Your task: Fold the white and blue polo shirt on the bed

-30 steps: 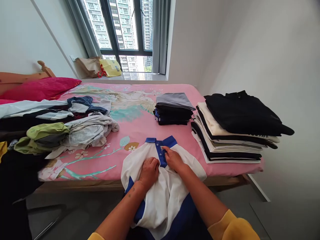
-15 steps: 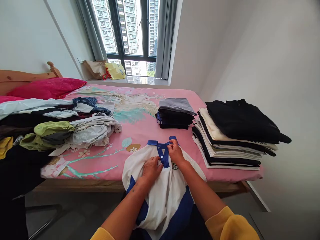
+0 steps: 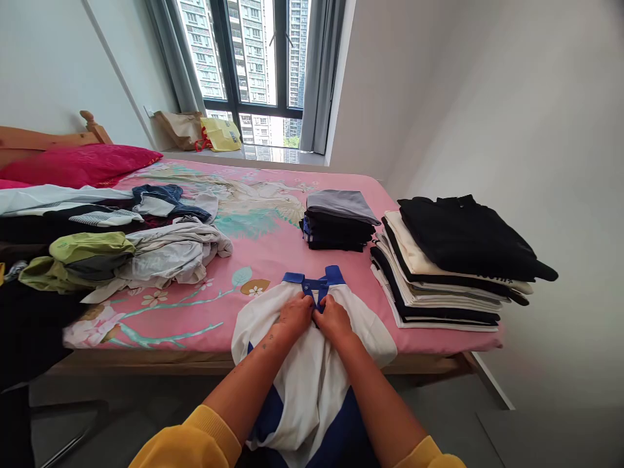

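A white polo shirt (image 3: pixel 302 383) with a blue collar and blue lower panels lies face up over the near edge of the bed, its lower part hanging down toward me. My left hand (image 3: pixel 296 315) and my right hand (image 3: pixel 335 320) meet at its button placket, just below the collar. Both have their fingertips closed on the blue placket edges, the left on one side and the right on the other. The buttons under my fingers are mostly hidden.
Right of the shirt stands a tall stack of folded clothes (image 3: pixel 439 299), a black garment on top. Behind is a smaller folded pile (image 3: pixel 338 231). A loose heap of clothes (image 3: pixel 170 250) covers the left of the pink bed sheet (image 3: pixel 263 250). Bags (image 3: pixel 219 133) rest on the windowsill.
My right hand has come down from the collar to the placket, beside my left hand. My left hand has shifted slightly up along the placket.
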A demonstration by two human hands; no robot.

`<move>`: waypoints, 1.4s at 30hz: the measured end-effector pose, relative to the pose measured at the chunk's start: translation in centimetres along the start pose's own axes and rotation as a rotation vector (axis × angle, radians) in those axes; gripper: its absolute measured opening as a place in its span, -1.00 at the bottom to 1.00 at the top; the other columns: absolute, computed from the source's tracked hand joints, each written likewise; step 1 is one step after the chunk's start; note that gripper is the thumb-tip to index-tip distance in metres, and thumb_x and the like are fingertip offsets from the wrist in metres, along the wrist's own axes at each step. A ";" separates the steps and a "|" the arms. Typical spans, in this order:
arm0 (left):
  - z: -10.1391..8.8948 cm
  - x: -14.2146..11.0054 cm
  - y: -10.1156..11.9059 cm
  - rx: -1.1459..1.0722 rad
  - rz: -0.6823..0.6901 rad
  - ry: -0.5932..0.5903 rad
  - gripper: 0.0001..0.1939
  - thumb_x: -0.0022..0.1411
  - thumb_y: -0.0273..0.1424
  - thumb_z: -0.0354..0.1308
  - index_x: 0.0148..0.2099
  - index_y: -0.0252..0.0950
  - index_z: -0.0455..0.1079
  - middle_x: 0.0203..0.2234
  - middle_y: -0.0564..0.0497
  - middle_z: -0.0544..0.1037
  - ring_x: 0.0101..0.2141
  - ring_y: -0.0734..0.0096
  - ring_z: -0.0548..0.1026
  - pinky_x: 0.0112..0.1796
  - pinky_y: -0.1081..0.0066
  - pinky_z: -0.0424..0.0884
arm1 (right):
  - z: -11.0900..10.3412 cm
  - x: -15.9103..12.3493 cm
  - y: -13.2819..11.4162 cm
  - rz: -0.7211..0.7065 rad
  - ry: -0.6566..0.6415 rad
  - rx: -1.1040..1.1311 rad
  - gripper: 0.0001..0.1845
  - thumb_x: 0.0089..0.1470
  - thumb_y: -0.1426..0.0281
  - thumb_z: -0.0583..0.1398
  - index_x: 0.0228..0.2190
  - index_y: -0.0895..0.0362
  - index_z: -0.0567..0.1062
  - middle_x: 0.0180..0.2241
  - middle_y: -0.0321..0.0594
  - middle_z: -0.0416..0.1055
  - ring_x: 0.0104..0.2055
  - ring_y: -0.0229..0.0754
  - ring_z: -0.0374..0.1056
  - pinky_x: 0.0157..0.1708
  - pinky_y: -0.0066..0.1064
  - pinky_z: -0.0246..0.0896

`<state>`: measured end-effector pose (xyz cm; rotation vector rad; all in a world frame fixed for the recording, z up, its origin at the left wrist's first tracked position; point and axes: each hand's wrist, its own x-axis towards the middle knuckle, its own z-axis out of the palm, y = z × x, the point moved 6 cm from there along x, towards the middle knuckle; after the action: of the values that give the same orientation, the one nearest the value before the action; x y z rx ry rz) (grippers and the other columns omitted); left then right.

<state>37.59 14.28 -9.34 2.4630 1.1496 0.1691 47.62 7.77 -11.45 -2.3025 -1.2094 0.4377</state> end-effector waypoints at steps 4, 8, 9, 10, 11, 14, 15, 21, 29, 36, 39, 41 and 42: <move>0.0 0.2 -0.3 -0.059 -0.033 0.024 -0.81 0.17 -0.43 0.00 -0.23 -0.24 0.42 -0.24 -0.07 0.48 -0.22 0.31 0.44 -0.19 0.36 0.30 | 0.2 0.8 0.5 -0.008 0.012 0.006 -0.86 -0.07 0.39 0.13 -0.36 0.12 0.37 -0.36 -0.18 0.46 -0.29 -0.14 0.37 -0.34 -0.43 0.06; 0.3 0.5 -0.4 -0.146 -0.038 0.065 -0.84 0.12 -0.44 0.04 -0.29 -0.26 0.43 -0.31 -0.05 0.50 -0.26 0.32 0.44 -0.21 0.37 0.29 | 0.4 0.5 0.7 -0.035 0.033 -0.006 -0.88 -0.02 0.35 0.12 -0.38 0.12 0.41 -0.40 -0.16 0.47 -0.31 -0.13 0.37 -0.36 -0.42 0.05; 0.5 0.6 -0.4 -0.172 -0.037 0.078 -0.85 0.11 -0.45 0.04 -0.31 -0.27 0.44 -0.33 -0.05 0.51 -0.27 0.32 0.44 -0.21 0.37 0.29 | 0.3 0.4 0.7 -0.039 0.036 -0.021 -0.89 -0.01 0.36 0.12 -0.41 0.12 0.41 -0.41 -0.15 0.46 -0.32 -0.13 0.37 -0.36 -0.41 0.05; 0.6 0.7 -0.4 -0.201 -0.035 0.090 -0.85 0.10 -0.47 0.04 -0.32 -0.28 0.44 -0.35 -0.05 0.51 -0.28 0.33 0.44 -0.22 0.37 0.29 | 0.1 0.3 0.6 -0.040 0.037 -0.032 -0.90 -0.01 0.37 0.10 -0.44 0.12 0.41 -0.42 -0.14 0.46 -0.33 -0.13 0.36 -0.37 -0.41 0.04; 0.7 0.8 -0.5 -0.232 -0.037 0.103 -0.85 0.10 -0.48 0.04 -0.34 -0.29 0.44 -0.38 -0.04 0.52 -0.29 0.34 0.44 -0.23 0.38 0.29 | 0.0 0.2 0.6 -0.038 0.040 -0.033 -0.89 0.00 0.38 0.09 -0.46 0.12 0.41 -0.43 -0.14 0.46 -0.34 -0.13 0.36 -0.38 -0.41 0.04; 1.2 0.8 -0.7 -0.332 -0.051 0.137 -0.85 0.11 -0.50 0.03 -0.36 -0.31 0.44 -0.44 0.00 0.53 -0.36 0.40 0.45 -0.27 0.42 0.30 | -0.6 0.0 0.3 -0.049 0.065 0.057 -0.84 0.07 0.34 0.04 -0.41 0.12 0.39 -0.44 -0.18 0.44 -0.37 -0.16 0.34 -0.39 -0.42 0.05; 1.3 0.7 -0.8 -0.363 -0.054 0.148 -0.85 0.11 -0.50 0.02 -0.36 -0.31 0.43 -0.45 0.01 0.53 -0.38 0.42 0.45 -0.29 0.43 0.30 | -0.7 -0.1 0.1 -0.070 0.077 0.108 -0.82 0.09 0.32 0.02 -0.39 0.12 0.38 -0.42 -0.18 0.43 -0.36 -0.16 0.33 -0.38 -0.42 0.07; 1.5 -0.1 -1.6 -0.501 -0.024 0.188 -0.84 0.11 -0.49 0.02 -0.35 -0.31 0.43 -0.45 0.02 0.54 -0.38 0.43 0.44 -0.29 0.43 0.30 | 0.6 -0.8 -0.6 -0.152 0.096 0.231 -0.77 0.10 0.29 -0.03 -0.33 0.14 0.35 -0.31 -0.13 0.42 -0.25 -0.13 0.31 -0.25 -0.38 0.13; 2.1 0.3 -2.3 -0.637 0.030 0.131 -0.86 0.09 -0.41 0.03 -0.37 -0.31 0.40 -0.49 0.06 0.49 -0.42 0.45 0.39 -0.32 0.44 0.30 | 1.7 -0.3 1.1 -0.103 0.047 0.533 -0.70 0.04 0.20 0.02 -0.36 0.15 0.41 -0.40 -0.21 0.42 -0.38 -0.21 0.28 -0.35 -0.43 0.15; 2.5 0.2 -2.6 -0.806 -0.015 0.041 -0.87 0.05 -0.36 0.07 -0.38 -0.32 0.36 -0.58 0.12 0.41 -0.53 0.53 0.34 -0.45 0.50 0.28 | 2.4 0.1 2.1 -0.057 -0.024 0.689 -0.62 -0.04 0.14 0.07 -0.37 0.20 0.44 -0.56 -0.27 0.35 -0.52 -0.27 0.24 -0.53 -0.50 0.12; 2.9 0.0 -2.6 -0.888 -0.053 -0.011 -0.86 0.06 -0.33 0.06 -0.37 -0.32 0.33 -0.69 0.17 0.33 -0.64 0.58 0.27 -0.57 0.54 0.21 | 2.5 -0.1 2.0 -0.043 -0.056 0.733 -0.62 -0.08 0.12 0.10 -0.39 0.19 0.44 -0.61 -0.31 0.32 -0.57 -0.30 0.20 -0.59 -0.52 0.08; 3.2 -0.1 -2.7 -0.935 -0.079 -0.038 -0.85 0.06 -0.32 0.07 -0.38 -0.31 0.30 -0.72 0.20 0.29 -0.68 0.61 0.22 -0.62 0.56 0.15 | 2.5 -0.3 1.8 -0.036 -0.077 0.758 -0.62 -0.10 0.11 0.11 -0.41 0.18 0.43 -0.64 -0.33 0.29 -0.60 -0.31 0.18 -0.63 -0.52 0.06; 3.2 -0.1 -2.7 -0.955 -0.091 -0.048 -0.85 0.06 -0.32 0.08 -0.39 -0.31 0.29 -0.73 0.21 0.28 -0.70 0.62 0.21 -0.63 0.56 0.13 | 2.5 -0.4 1.7 -0.032 -0.088 0.770 -0.62 -0.11 0.11 0.10 -0.42 0.18 0.43 -0.65 -0.34 0.28 -0.61 -0.32 0.16 -0.64 -0.52 0.05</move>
<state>36.53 14.70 -13.39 1.5579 0.8618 0.4957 47.34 7.30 -14.43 -1.6110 -0.8937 0.8303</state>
